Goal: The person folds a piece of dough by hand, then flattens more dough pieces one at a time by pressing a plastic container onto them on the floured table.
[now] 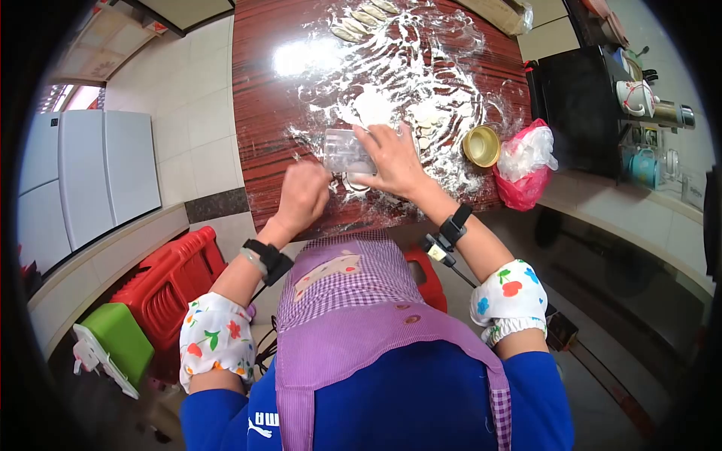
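Observation:
My right hand (396, 161) rests on a clear plastic device (340, 144) at the table's near side, its thumb and fingers spanning the device's right end. Just left of it is my left hand (304, 194), closed like a fist and slightly blurred; whatever lies inside the fingers is hidden. A pale round of dough (356, 183) shows partly below the device. Beyond my right hand, flat dough pieces (427, 120) lie in the flour. White flour (374, 105) is heaped just past the device.
Several folded dough pieces (359, 24) lie at the far side of the dark red table (263, 98). A gold-coloured bowl (481, 146) and a pink plastic bag (520, 188) sit along the right edge. Red stools (169, 267) stand on the floor at left.

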`<action>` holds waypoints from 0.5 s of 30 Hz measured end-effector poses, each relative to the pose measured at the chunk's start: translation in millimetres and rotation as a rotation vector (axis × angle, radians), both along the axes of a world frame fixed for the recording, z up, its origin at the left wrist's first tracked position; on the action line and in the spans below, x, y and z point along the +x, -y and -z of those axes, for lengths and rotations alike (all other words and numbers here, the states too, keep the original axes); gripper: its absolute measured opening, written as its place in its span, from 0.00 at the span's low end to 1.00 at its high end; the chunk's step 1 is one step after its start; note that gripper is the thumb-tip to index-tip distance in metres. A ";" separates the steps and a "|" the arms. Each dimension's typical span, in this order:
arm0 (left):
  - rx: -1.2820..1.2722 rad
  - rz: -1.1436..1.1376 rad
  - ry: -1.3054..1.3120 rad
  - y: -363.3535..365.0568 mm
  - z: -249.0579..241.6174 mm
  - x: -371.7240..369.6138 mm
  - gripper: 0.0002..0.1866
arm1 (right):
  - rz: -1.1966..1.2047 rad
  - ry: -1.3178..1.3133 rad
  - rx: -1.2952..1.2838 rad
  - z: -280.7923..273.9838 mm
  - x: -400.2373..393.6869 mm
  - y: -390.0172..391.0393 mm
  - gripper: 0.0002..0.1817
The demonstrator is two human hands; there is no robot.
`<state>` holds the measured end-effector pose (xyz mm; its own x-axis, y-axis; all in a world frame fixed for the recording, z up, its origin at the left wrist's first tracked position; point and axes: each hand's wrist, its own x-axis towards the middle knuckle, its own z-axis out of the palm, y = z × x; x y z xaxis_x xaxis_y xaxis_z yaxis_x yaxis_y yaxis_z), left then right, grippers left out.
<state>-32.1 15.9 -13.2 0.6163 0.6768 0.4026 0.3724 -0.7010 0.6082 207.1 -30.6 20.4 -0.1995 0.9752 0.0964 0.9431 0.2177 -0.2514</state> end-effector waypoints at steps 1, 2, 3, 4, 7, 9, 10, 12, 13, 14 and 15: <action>-0.003 0.206 -0.137 6.9 4.4 -8.0 0.13 | -0.019 0.038 -0.063 5.7 0.1 4.1 0.52; -0.005 0.413 -0.273 10.3 10.3 -11.8 0.15 | -0.020 0.039 -0.062 10.3 2.8 5.3 0.52; -0.005 0.412 -0.272 11.1 19.0 -9.8 0.15 | 0.044 -0.008 -0.142 14.5 6.6 6.0 0.52; 0.108 0.464 -0.338 9.7 22.0 -1.5 0.17 | 0.107 -0.053 -0.224 16.7 10.1 6.4 0.52; 0.212 0.513 -0.463 10.1 35.3 16.9 0.21 | 0.271 -0.164 -0.245 5.6 26.9 4.5 0.53; 0.281 0.487 -0.557 14.0 44.6 21.2 0.25 | 0.461 -0.254 -0.223 4.1 39.2 11.5 0.56; 0.280 0.487 -0.554 18.1 44.8 22.2 0.25 | 0.462 -0.251 -0.224 7.8 43.9 17.7 0.56; 0.183 0.371 -0.572 33.0 44.0 25.2 0.28 | 0.528 -0.206 -0.151 13.4 49.2 30.8 0.56; 0.183 0.370 -0.571 40.1 46.1 28.3 0.28 | 0.487 -0.174 -0.160 8.2 47.0 35.5 0.56; 0.177 0.316 -0.566 47.2 48.5 32.9 0.30 | 0.487 -0.173 -0.159 6.4 43.0 39.8 0.56; 0.171 0.263 -0.561 52.7 51.1 36.9 0.31 | 0.445 -0.157 -0.143 5.5 36.8 43.3 0.56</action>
<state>4.9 -36.8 -64.3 0.9012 0.4293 0.0598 0.4041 -0.8820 0.2424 243.9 -74.0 14.9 0.2453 0.9682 -0.0487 0.8853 -0.2442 -0.3958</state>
